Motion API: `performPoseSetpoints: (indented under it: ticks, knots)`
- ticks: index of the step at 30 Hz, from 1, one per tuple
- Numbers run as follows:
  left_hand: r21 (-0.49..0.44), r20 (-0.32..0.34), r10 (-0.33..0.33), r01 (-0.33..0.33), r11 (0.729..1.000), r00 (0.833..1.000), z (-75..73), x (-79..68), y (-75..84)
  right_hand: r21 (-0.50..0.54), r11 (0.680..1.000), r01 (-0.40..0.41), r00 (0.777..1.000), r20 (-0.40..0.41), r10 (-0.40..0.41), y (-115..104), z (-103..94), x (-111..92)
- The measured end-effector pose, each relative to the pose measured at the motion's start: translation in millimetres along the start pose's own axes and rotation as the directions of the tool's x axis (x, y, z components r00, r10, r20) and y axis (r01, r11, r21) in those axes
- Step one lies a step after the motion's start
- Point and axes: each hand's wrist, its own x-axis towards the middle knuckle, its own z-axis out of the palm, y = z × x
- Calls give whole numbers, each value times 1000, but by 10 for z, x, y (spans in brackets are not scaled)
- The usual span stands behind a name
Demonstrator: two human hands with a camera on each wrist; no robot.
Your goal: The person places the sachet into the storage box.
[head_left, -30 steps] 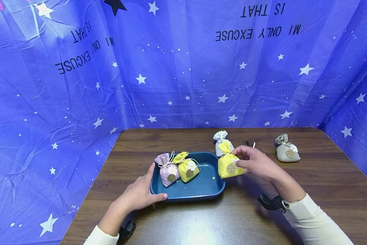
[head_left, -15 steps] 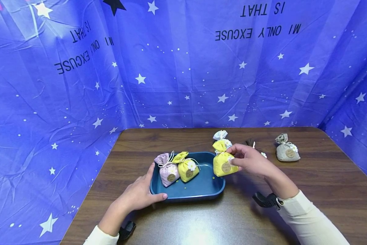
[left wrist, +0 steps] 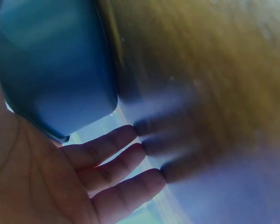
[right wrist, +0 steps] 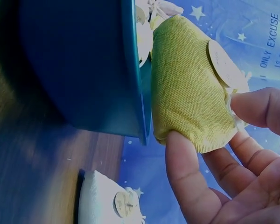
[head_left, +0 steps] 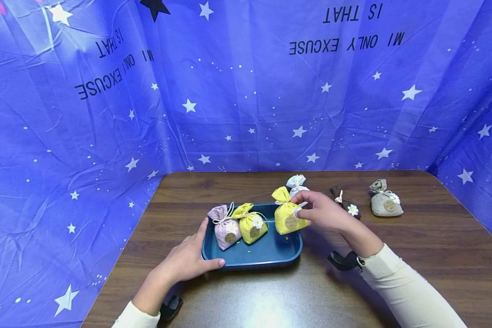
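Note:
My right hand [head_left: 321,210] pinches a yellow drawstring sachet [head_left: 286,221] between thumb and fingers, over the right end of a dark teal tub [head_left: 262,263]. In the right wrist view the yellow cloth [right wrist: 191,79] is close beside the tub's rim. Inside the tub, at its left, a lilac sachet [head_left: 224,234] and a second yellow sachet [head_left: 251,230] lean side by side, each with a white flower and round label. My left hand [head_left: 186,260] rests against the tub's left front corner; the left wrist view has its extended fingers [left wrist: 130,186] below the tub wall.
Behind the held sachet a white sachet [head_left: 297,182] stands partly hidden on the wooden table [head_left: 426,246]. A dark brown sachet [head_left: 341,197] lies to its right, partly covered by the right hand. Farther right is a grey-beige sachet [head_left: 383,205]. A blue star-printed curtain [head_left: 254,91] hangs behind.
The right hand has carried the yellow sachet leftward, from the tub's right rim to over its inside. More of the brown sachet shows now. The left hand and tub have stayed put.

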Motion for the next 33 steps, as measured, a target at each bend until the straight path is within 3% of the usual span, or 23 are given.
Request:
performPoseSetpoints:
  ticks: [19, 33]
  knots:
    - [6, 7, -9, 9, 1000, 1000, 8, 6, 4, -139, 988, 67, 998, -14, -69, -32, 191, 276]
    - [4, 8, -4, 4, 1000, 1000, -2, 5, 2, -165, 986, 28, 999, -18, -31, -47, 266, 382]
